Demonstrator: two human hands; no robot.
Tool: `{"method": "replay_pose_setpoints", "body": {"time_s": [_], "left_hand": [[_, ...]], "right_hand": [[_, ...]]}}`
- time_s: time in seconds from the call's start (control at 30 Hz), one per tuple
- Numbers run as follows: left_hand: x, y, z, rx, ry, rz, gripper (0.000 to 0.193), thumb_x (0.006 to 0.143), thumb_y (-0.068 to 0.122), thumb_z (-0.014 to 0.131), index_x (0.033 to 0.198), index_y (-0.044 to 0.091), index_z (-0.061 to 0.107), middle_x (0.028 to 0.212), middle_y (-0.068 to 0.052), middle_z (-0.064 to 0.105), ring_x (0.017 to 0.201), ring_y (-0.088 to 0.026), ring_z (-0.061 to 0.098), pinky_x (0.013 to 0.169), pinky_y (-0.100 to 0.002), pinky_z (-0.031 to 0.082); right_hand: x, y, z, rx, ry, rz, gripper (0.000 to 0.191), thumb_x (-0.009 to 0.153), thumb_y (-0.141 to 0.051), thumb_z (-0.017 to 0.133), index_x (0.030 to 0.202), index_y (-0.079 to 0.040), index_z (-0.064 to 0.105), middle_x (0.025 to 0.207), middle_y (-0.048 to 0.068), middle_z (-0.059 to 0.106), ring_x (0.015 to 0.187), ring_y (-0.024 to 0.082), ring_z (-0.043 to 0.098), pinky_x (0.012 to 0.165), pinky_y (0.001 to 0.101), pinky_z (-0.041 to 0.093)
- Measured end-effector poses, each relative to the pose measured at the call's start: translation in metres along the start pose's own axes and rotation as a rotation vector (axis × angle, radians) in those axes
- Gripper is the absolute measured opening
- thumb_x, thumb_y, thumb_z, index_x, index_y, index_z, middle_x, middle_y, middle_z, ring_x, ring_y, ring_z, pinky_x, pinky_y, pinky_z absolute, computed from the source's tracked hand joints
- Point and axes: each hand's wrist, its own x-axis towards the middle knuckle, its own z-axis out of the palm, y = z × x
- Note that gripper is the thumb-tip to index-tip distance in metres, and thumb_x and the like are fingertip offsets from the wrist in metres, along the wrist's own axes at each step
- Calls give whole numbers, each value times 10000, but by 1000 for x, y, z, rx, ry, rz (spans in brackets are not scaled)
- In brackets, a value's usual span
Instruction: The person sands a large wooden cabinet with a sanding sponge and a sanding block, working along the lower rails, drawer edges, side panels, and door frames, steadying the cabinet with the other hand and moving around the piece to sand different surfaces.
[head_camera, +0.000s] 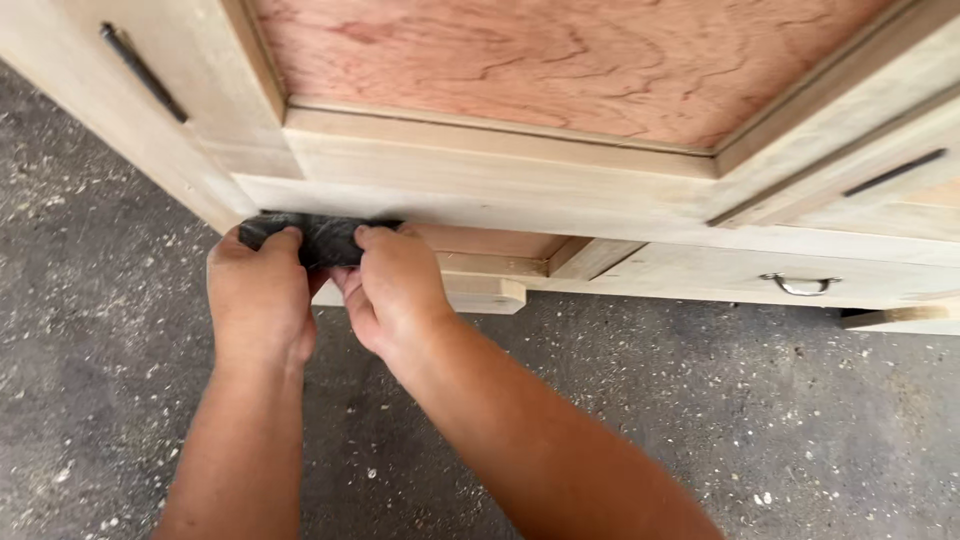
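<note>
1. Head view looks down on both hands pressed to the lower edge of an unpainted wooden cabinet (520, 185) that stands on a speckled grey floor (700, 400).
2. A dark, folded sheet, most likely sandpaper (318, 238), lies flat against the bottom rail of the cabinet, just under its front edge and near the left corner.
3. The left hand (258, 300) pinches the left part of the sandpaper, thumb on top and fingers curled beneath, so the sheet is kept tight to the wood.
4. The right hand (395, 290) pinches the right part the same way, touching the left hand at the middle; two hands side by side spread the pressure along the narrow edge.
5. Both forearms reach up and forward from the bottom of the picture, which suits a low spot that calls for leaning in.
6. Above the hands sits a reddish door panel (560, 60) framed in pale wood; a long black handle (143, 72) is fixed at the upper left and another black handle (893, 172) at the right.
7. Farther right, a small curved metal pull (797, 286) hangs on a pale drawer front (740, 275), well apart from the hands.
8. Whether the sandpaper wraps under the rail is hidden by the fingers.
</note>
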Motion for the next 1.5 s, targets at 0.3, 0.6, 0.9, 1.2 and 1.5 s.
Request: {"method": "replay_pose_setpoints", "body": {"time_s": [0.3,0.6,0.9,1.2,1.5], "left_hand": [[-63,-91,154,-59,-241,-228,233,943,82,582,1153,-13,547,902,-122,612,729,-220,554,590,-389,470],[-3,-21,15,-257,-63,-7,263,956,9,571,1211,-50,540,1077,-126,665,942,-223,711,812,-343,659],[-49,-77,111,-110,-322,-91,374,952,74,624,1278,-36,479,995,-150,632,861,-203,629,684,-328,581],[-20,-38,34,-261,-139,-93,245,948,67,641,1174,-25,622,1043,-117,703,918,-203,694,800,-317,612],[-39,-17,-40,565,155,983,239,957,17,756,1179,47,674,1111,-73,708,986,-228,652,871,-346,524]], "right_hand": [[-25,-149,-128,-96,123,-294,188,938,-34,505,1106,29,563,1050,158,656,945,279,683,843,396,634],[32,-3,-42,48,-4,24,250,1034,-98,560,1226,51,503,1086,164,597,922,241,626,743,334,605],[-22,-122,-108,-84,168,-232,170,974,-37,582,1136,-39,531,1025,90,620,907,193,659,866,317,584],[-8,-42,-53,-281,-26,-171,209,971,-93,694,1120,-49,555,832,91,552,505,155,506,347,241,425],[-7,82,-74,-367,87,291,311,958,-122,590,1268,-98,585,1073,64,734,936,192,712,833,315,610]]}}
